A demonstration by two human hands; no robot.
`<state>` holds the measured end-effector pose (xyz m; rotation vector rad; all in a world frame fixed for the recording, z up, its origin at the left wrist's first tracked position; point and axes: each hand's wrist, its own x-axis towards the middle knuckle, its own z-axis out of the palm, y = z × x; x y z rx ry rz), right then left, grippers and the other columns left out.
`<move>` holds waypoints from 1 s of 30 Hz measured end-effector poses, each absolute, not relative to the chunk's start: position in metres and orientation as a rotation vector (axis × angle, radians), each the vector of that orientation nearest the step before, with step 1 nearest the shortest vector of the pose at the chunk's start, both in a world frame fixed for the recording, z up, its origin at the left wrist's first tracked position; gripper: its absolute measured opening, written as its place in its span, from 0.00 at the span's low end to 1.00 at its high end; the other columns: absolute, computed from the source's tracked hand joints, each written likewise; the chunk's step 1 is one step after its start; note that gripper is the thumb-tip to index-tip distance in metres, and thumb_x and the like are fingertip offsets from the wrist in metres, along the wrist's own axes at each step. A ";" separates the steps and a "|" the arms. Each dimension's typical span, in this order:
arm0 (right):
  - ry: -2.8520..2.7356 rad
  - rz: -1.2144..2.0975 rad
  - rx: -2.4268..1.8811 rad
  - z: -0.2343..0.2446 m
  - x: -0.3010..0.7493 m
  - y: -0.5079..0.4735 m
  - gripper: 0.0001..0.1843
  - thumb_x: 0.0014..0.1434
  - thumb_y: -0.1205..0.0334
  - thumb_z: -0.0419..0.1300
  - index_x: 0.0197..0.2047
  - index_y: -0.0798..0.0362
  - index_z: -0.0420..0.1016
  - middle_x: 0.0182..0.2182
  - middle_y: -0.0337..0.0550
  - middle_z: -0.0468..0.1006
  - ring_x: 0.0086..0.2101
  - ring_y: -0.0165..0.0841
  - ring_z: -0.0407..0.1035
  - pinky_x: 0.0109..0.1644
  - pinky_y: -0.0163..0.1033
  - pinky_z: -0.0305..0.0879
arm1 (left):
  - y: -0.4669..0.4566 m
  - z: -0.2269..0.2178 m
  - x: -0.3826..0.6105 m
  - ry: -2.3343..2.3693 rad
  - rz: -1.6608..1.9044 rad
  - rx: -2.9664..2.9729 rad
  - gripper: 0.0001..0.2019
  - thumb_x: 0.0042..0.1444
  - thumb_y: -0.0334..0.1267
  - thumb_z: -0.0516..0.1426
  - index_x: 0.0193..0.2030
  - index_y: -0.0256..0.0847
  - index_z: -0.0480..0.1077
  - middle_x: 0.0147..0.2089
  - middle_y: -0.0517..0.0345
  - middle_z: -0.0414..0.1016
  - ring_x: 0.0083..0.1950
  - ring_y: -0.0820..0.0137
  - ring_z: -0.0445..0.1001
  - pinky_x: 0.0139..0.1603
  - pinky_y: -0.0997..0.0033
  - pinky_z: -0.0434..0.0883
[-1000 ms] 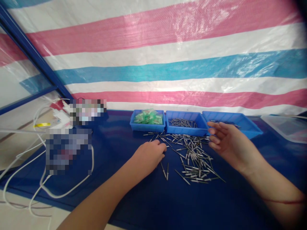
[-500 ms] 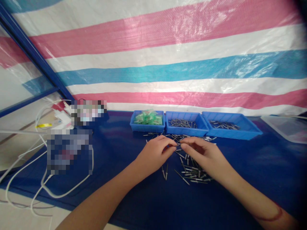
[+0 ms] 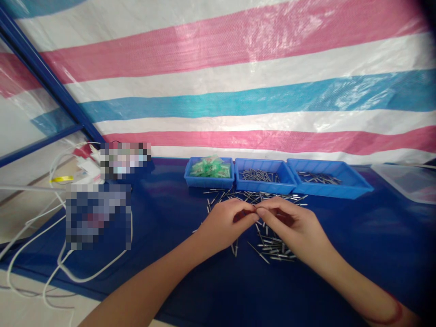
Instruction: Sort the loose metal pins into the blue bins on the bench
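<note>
Over the scattered rivets, my left hand (image 3: pixel 226 225) and my right hand (image 3: pixel 294 227) meet at their fingertips. Both are closed in a pinch, thumb against fingers, on what looks like one thin blind rivet; the fingers hide nearly all of it. Loose blind rivets (image 3: pixel 277 247) with long thin shanks lie in a pile below my right hand. More rivets (image 3: pixel 254 196) are strewn behind the hands, in front of the blue bins. A few others lie partly covered by my left hand.
Three blue bins stand in a row: the left bin (image 3: pixel 208 182) with green-and-clear packets (image 3: pixel 211 168), the middle bin (image 3: pixel 265 186) and right bin (image 3: pixel 340 190) with rivets. A clear plastic tray (image 3: pixel 402 181) is at right. White cables (image 3: pixel 91 277) and blurred items are at left.
My hands have come closer together, and the left has shifted slightly right and nearer me. The thin metal piece between the fingertips, visible before, is now mostly covered.
</note>
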<state>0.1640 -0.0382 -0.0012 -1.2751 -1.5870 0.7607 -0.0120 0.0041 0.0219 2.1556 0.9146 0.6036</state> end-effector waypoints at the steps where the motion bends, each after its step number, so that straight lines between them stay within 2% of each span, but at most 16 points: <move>1: -1.594 0.763 -1.270 0.000 0.163 -0.039 0.08 0.59 0.56 0.59 0.36 0.48 0.77 0.34 0.43 0.78 0.37 0.37 0.72 0.34 0.39 0.68 | 0.004 0.022 -0.012 0.912 0.596 2.154 0.11 0.61 0.42 0.54 0.39 0.38 0.74 0.36 0.57 0.74 0.36 0.72 0.72 0.37 0.76 0.66; 10: -1.606 0.759 -1.265 0.002 0.167 -0.038 0.08 0.59 0.56 0.58 0.36 0.48 0.77 0.33 0.43 0.76 0.35 0.36 0.70 0.32 0.38 0.65 | 0.006 0.019 -0.014 0.985 0.758 2.056 0.10 0.56 0.44 0.58 0.34 0.38 0.69 0.35 0.58 0.72 0.36 0.72 0.71 0.37 0.75 0.67; 14: -1.549 0.908 -1.308 -0.001 0.170 -0.033 0.10 0.59 0.53 0.59 0.34 0.50 0.78 0.28 0.41 0.74 0.30 0.32 0.67 0.29 0.36 0.61 | 0.005 0.021 -0.015 0.994 0.793 2.040 0.14 0.57 0.47 0.57 0.41 0.38 0.69 0.38 0.57 0.73 0.36 0.72 0.72 0.37 0.74 0.69; 17: -1.177 1.060 -1.292 -0.001 0.174 -0.027 0.13 0.56 0.51 0.61 0.33 0.52 0.77 0.25 0.38 0.70 0.22 0.26 0.59 0.22 0.33 0.54 | 0.006 0.022 -0.019 1.013 0.705 2.192 0.19 0.58 0.49 0.55 0.52 0.39 0.66 0.43 0.56 0.73 0.38 0.71 0.72 0.41 0.70 0.70; 21: -0.633 1.115 -1.098 0.003 0.198 -0.015 0.11 0.52 0.54 0.66 0.35 0.52 0.77 0.27 0.35 0.66 0.20 0.21 0.53 0.18 0.29 0.49 | 0.007 0.020 -0.025 1.089 0.462 2.609 0.16 0.61 0.47 0.53 0.48 0.38 0.69 0.47 0.51 0.72 0.48 0.62 0.70 0.51 0.60 0.67; 25: -0.399 1.108 -1.036 0.004 0.232 -0.004 0.06 0.50 0.59 0.66 0.32 0.50 0.76 0.23 0.34 0.66 0.18 0.21 0.50 0.15 0.30 0.46 | 0.008 0.016 -0.027 1.220 0.186 2.785 0.15 0.60 0.47 0.54 0.47 0.39 0.71 0.46 0.50 0.71 0.45 0.60 0.70 0.45 0.59 0.70; 30: -0.414 1.138 -1.060 0.002 0.247 -0.002 0.07 0.55 0.57 0.59 0.33 0.49 0.75 0.21 0.37 0.67 0.17 0.23 0.52 0.15 0.35 0.47 | 0.010 0.010 -0.026 1.184 0.074 2.836 0.10 0.63 0.40 0.52 0.44 0.41 0.71 0.45 0.53 0.71 0.43 0.64 0.70 0.44 0.64 0.70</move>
